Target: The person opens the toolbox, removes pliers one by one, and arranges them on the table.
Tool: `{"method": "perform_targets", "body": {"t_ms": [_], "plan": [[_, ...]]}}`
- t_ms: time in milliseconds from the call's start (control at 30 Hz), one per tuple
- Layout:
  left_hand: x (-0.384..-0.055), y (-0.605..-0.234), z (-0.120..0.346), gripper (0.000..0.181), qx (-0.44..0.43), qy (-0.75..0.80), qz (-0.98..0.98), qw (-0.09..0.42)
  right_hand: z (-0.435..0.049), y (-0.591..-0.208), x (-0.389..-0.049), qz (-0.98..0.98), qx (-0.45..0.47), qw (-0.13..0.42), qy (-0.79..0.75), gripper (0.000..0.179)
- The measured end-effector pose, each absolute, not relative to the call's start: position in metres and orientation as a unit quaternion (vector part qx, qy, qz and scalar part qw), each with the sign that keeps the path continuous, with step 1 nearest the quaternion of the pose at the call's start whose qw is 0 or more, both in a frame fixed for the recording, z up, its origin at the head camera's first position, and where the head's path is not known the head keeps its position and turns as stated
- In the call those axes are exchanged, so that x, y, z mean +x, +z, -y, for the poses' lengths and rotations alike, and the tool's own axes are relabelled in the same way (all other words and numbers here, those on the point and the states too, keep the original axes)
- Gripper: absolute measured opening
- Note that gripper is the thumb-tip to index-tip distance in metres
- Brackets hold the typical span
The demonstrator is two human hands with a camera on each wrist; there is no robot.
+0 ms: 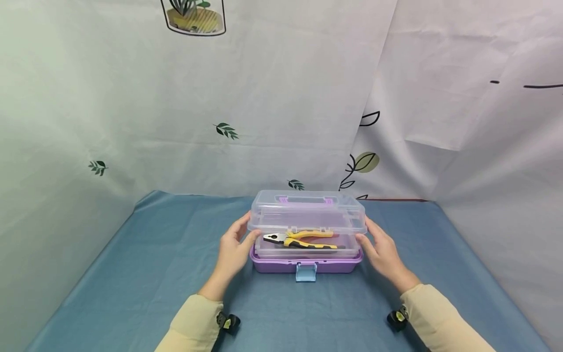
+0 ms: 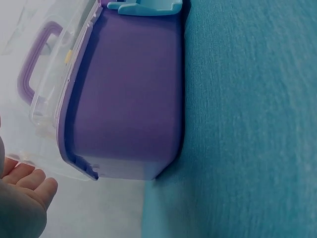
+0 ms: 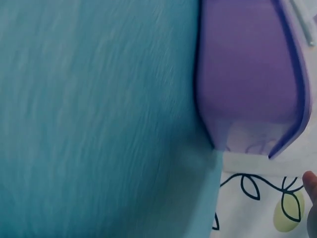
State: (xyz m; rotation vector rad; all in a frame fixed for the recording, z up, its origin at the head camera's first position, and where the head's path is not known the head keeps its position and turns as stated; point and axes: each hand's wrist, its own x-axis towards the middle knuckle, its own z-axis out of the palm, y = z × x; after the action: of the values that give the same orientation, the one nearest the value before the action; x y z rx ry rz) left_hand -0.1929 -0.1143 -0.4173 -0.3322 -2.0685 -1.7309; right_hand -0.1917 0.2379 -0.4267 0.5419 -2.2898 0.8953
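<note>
A purple toolbox (image 1: 281,267) stands on the blue cloth, its clear lid (image 1: 308,215) raised at the front and tilted back. My left hand (image 1: 233,247) holds the lid's left end, thumb at the front corner and fingers along the side. At the opposite end, my right hand (image 1: 384,249) holds the lid the same way. Below the lid, pliers (image 1: 308,240) with yellow-and-black handles lie on a clear tray (image 1: 264,250), jaws to the left. The light blue latch (image 1: 306,272) hangs down at the front. The left wrist view shows the lid's purple handle (image 2: 35,62).
Blue cloth (image 1: 154,274) covers the table around the toolbox. A pale printed curtain (image 1: 281,98) hangs behind the table and along its sides. Both wrists wear small black cameras, and the sleeves are cream.
</note>
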Motion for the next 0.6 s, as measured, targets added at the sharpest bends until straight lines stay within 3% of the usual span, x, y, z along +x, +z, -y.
{"method": "perform_targets", "body": {"t_ms": [200,600], "plan": [[-0.197,-0.417,0.112,0.051,-0.122,-0.625,0.741,0.214,-0.240,-0.427,-0.197,0.860,0.217,0.318,0.335,0.053],[-0.206,-0.415,0.110,0.055,-0.106,-0.643,0.738,0.175,-0.236,-0.429,-0.209,0.820,0.204,0.350,0.404,0.039]]}}
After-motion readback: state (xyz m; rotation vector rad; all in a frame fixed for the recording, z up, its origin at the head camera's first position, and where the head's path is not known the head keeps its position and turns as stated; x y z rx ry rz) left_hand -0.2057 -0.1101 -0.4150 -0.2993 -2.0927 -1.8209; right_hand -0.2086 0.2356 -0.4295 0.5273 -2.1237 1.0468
